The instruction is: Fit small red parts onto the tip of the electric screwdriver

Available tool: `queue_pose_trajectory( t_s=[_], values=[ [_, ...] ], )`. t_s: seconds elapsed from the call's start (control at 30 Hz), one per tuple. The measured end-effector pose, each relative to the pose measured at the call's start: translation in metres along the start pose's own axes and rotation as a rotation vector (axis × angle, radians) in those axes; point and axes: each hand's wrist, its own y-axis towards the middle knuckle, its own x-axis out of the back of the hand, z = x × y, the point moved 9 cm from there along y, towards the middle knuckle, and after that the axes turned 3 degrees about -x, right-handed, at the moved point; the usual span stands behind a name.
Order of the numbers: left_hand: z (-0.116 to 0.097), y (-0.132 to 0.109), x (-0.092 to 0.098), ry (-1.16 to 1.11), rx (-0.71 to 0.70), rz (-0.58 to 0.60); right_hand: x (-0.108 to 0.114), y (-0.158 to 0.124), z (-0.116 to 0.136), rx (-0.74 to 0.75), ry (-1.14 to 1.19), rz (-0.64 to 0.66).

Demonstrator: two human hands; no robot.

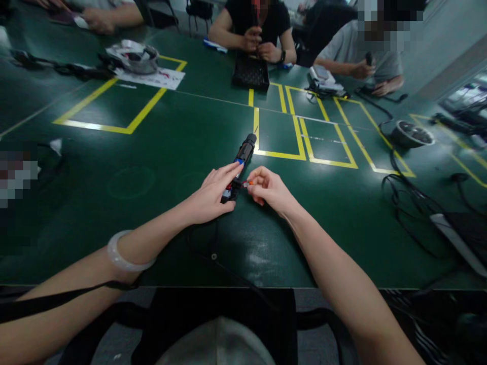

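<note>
Left hand (211, 195) — clasps near end of black cylindrical tool (245, 149), long axis pointing away; right hand (268, 188) — pinches small orange piece (248, 183) beside that end.

A dark green surface (160, 152) is stretching ahead, yellow tape lines (95, 127) boxing it. Light is glinting off it; a grey wall (449, 45) is rising beyond.

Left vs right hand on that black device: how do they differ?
Left hand lies flat along the black cylindrical device, fingers stretched; right hand is curled, pinching at small red wiring beside it. Left wrist wears a pale bangle; right wrist is bare. Both meet at the device's near end.
</note>
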Motion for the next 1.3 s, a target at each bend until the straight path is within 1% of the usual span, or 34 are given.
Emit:
queue_pose_trajectory(
  t_s=[0.23,0.43,0.73,0.9,1.1,1.3],
  values=[
    [0.004,0.002,-0.003,-0.040,0.025,-0.010,-0.006,-0.002,-0.009,-0.072,-0.093,0.060],
    [0.016,0.000,-0.007,-0.040,0.116,0.007,-0.011,-0.003,-0.009,-0.050,-0.154,0.088],
    [0.016,0.000,-0.008,-0.044,0.111,0.009,-0.017,-0.006,-0.007,-0.025,-0.241,0.121],
    [0.015,-0.001,-0.007,-0.047,0.115,0.012,-0.016,-0.007,-0.006,0.004,-0.350,0.089],
    [0.013,-0.001,-0.008,-0.044,0.121,0.017,-0.016,-0.009,0.007,0.124,-0.580,0.012],
    [0.014,-0.002,-0.006,-0.063,0.139,0.014,-0.017,-0.009,0.012,0.157,-0.602,-0.004]
  ],
)
